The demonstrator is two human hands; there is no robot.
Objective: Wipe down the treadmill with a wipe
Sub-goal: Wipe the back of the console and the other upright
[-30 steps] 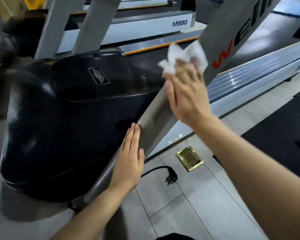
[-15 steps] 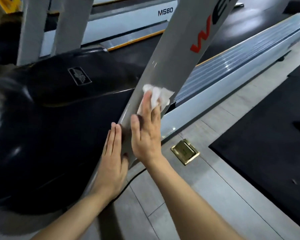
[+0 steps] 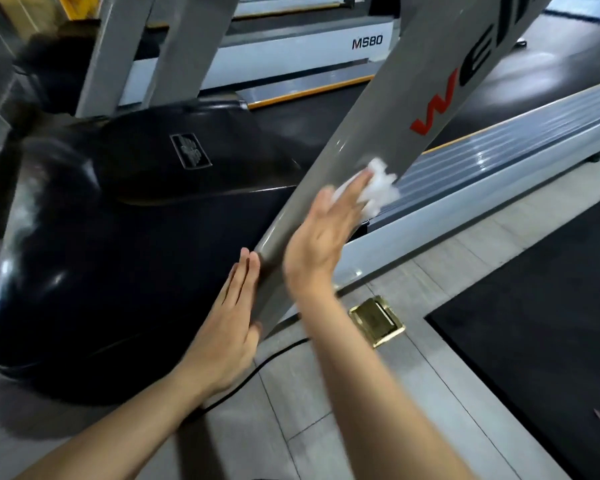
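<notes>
Wiping the slanted grey post point(image 3: 371, 133) of the treadmill, by the look of it. Right hand point(image 3: 321, 233) flat and stretched out along the post, fingers point(image 3: 352, 187) together, pressing a bunched white wipe point(image 3: 378, 188) against the grey face. Wipe under the fingertips, sticking out past them, just below the red letter W point(image 3: 433, 114). A bit blurry there, so hard to tell how much of the wipe sits under the palm.

Left hand point(image 3: 229, 327) flat too, fingers straight and close together, leaning on the left edge of the same post, lower down, touching it. Nothing held in it.

Long way of the post: from low and near, by the left hand, up and away to the right, past the letters and out of the top of the view. Right hand pointing the same way as the post. Wipe at the far end of that hand, so the unwiped part higher up lies straight ahead of the fingers, and the low part lies back toward the wrist. Probably best to slide along that slant, up or down, not across. Right hand the nearer one to the letters; left hand the nearer one to the foot of the post.

Shiny black motor cover point(image 3: 118, 237) just left of the post. Ribbed side rail point(image 3: 499, 161) behind the wipe. Brass floor socket point(image 3: 376, 320) and black cord point(image 3: 274, 355) on the tiles below, well clear of both hands.
</notes>
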